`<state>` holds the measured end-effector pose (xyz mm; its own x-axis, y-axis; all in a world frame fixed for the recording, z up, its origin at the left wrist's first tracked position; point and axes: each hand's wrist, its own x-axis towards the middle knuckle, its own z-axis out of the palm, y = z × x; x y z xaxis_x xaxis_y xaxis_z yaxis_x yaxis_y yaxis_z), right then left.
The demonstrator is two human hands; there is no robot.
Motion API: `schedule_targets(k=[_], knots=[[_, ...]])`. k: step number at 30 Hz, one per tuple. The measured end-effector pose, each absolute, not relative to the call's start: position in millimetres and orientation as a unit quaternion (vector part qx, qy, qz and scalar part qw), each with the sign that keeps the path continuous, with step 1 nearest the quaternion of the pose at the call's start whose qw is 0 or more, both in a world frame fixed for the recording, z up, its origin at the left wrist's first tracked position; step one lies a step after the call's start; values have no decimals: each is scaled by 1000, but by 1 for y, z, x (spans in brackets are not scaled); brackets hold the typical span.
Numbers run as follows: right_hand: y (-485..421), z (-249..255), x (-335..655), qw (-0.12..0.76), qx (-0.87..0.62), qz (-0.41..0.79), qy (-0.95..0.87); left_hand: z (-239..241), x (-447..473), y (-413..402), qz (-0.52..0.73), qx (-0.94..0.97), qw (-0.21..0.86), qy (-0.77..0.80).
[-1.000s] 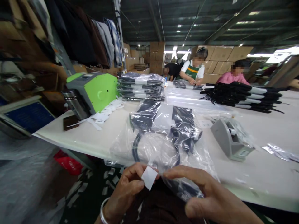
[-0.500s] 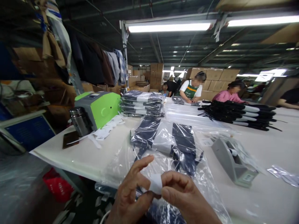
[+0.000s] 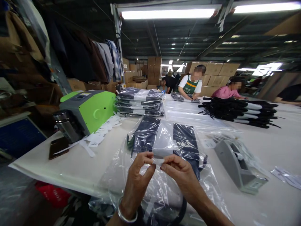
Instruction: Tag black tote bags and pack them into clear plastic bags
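My left hand (image 3: 138, 181) and my right hand (image 3: 181, 175) meet over a clear plastic bag (image 3: 162, 175) that lies on the white table (image 3: 70, 160) in front of me. Both pinch a small white sticker (image 3: 158, 161) between fingertips, right above the bag. The bag holds a dark navy and white folded item (image 3: 164, 141) with a black round cord. A metal bangle sits on my left wrist.
A green and grey machine (image 3: 88, 108) with a steel flask (image 3: 64, 125), loose white labels (image 3: 101, 135) and a dark phone (image 3: 58, 147) stand left. A grey tape dispenser (image 3: 237, 166) is right. Stacked bagged items (image 3: 139, 102) and black items (image 3: 240, 111) lie farther back, where other people work.
The view lifted and then steadied. My hands rose from below the table edge onto the bag, and the white sticker went from held up and plainly seen to pinched low between both hands.
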<state>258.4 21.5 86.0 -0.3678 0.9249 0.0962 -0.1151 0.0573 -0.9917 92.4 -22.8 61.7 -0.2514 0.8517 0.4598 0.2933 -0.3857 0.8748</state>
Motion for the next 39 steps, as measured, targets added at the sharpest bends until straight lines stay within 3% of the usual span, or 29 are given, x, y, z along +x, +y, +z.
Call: schedule_targets(k=[3,6,17,21,26,29,34,39], knots=[[32,83,263,467,-357,525,-616,62,69,-20,549,686,-92,468],[43,79,268,450,-401,575,-554,67,46,-22,465,743,-258,407],[54,84,253,379,-394,614,-569,73,19,-25,402,761,-340,378],[58,87,246,340,-328,575,-668,67,24,-21,493,741,-223,398],[66,85,231,338,-260,598,-678,47,45,-5,642,589,156,466],[71,82,223,361,-257,637,-631,39,54,11,666,515,314,439],[83,78,217,394,-284,649,-586,38,63,31,687,430,439,388],[96,71,213,397,-309,636,-585,30,62,49,661,437,460,402]])
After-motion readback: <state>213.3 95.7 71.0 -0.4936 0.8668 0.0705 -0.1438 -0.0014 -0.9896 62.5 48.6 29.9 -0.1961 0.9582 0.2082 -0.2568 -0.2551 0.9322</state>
